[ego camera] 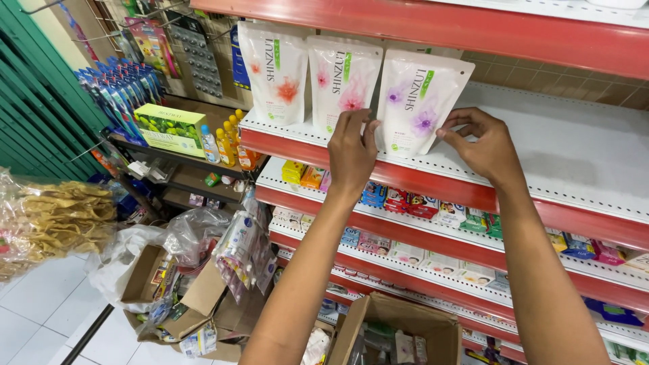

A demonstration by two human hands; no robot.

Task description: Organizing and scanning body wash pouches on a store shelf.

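The white plastic refill pouch with a purple flower print [420, 108] stands upright at the front edge of the white perforated shelf with a red lip [581, 159]. My left hand [351, 152] presses its fingertips on the pouch's lower left edge; my right hand [483, 142] pinches its lower right edge, so both grips are closed on it. Just left of this pouch stands a matching white pouch with a pink flower [343, 81], touching it, and further left a white pouch with a red-orange flower [276, 71]. Below the pouch run lower shelves of small coloured boxes [405, 199]. Well below it, an open brown cardboard box [405, 331] sits on the floor
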